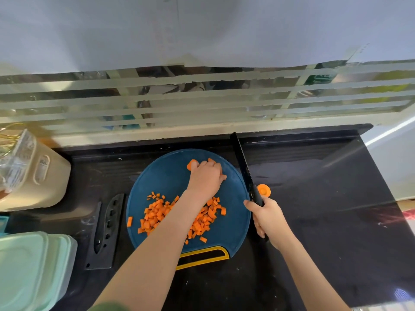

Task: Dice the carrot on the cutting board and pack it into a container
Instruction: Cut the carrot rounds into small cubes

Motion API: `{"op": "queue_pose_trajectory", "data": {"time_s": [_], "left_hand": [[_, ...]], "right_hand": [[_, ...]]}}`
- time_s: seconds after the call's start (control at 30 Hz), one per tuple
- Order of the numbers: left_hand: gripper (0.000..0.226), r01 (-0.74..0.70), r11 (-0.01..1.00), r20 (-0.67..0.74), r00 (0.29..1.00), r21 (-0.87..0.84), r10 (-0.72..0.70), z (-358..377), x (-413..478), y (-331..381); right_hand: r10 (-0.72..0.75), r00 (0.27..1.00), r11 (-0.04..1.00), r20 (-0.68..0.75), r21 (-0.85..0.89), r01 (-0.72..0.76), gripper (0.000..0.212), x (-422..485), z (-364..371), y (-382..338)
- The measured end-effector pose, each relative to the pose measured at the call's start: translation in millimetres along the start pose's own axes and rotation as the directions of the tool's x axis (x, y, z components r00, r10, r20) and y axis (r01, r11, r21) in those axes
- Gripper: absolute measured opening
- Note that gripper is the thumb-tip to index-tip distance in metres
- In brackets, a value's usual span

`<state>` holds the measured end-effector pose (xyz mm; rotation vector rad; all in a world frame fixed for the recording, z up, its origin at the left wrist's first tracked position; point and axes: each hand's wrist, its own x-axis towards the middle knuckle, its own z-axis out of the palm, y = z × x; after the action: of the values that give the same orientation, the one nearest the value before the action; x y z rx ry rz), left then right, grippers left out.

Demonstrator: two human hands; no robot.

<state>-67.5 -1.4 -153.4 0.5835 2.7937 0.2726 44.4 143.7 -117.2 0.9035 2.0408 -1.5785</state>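
Left hand (pixel 206 176) is at the far side of the blue cutting board (pixel 166 176), grip curled down over an uncut carrot piece (pixel 192 164), with bits of orange poking out on both sides of the fingers. Right hand (pixel 268 217) has its grip clamped round the handle of a black knife (pixel 241 162), blade pointing away along the board's right edge, tip out over the dark surface (pixel 325 221).

The diced carrot (pixel 157 212) sits in a loose pile on the near half of the board, partly under the left forearm. A round carrot end (pixel 263 190) lies off the board, just beside the knife handle.

Left of the board there's a black knife sheath (pixel 107 230). A stack of mint green containers (pixel 29 265) sits at the near left, lids on. Behind those is a beige tub (pixel 38 176) with a small label, too blurry to read.
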Motion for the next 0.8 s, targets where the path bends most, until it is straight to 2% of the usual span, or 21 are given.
{"op": "queue_pose_trajectory", "data": {"time_s": [0.13, 0.27, 0.47, 0.8], "left_hand": [[0.030, 0.054, 0.986, -0.021, 0.998, -0.160, -0.059, 7.4, -1.8, 12.7], [0.023, 0.072, 0.978, -0.099, 0.991, -0.194, -0.093, 11.8, -7.6, 14.9], [0.017, 0.063, 0.956, -0.079, 0.993, -0.285, -0.089, 12.8, -16.8, 8.4], [0.015, 0.026, 0.971, -0.104, 0.993, -0.236, -0.052, 16.1, -11.7, 10.6]], "right_hand": [[0.009, 1.000, 1.000, -0.030, 0.010, -0.008, 0.011, 1.2, 3.8, 2.2], [0.009, 1.000, 1.000, -0.016, -0.016, -0.009, 0.015, 1.3, 7.4, 2.9], [0.030, 1.000, 0.997, 0.002, -0.069, -0.029, 0.020, 1.4, 17.7, 7.1], [0.066, 0.998, 0.983, -0.001, -0.173, -0.065, 0.019, 3.1, 27.1, 9.5]]}}
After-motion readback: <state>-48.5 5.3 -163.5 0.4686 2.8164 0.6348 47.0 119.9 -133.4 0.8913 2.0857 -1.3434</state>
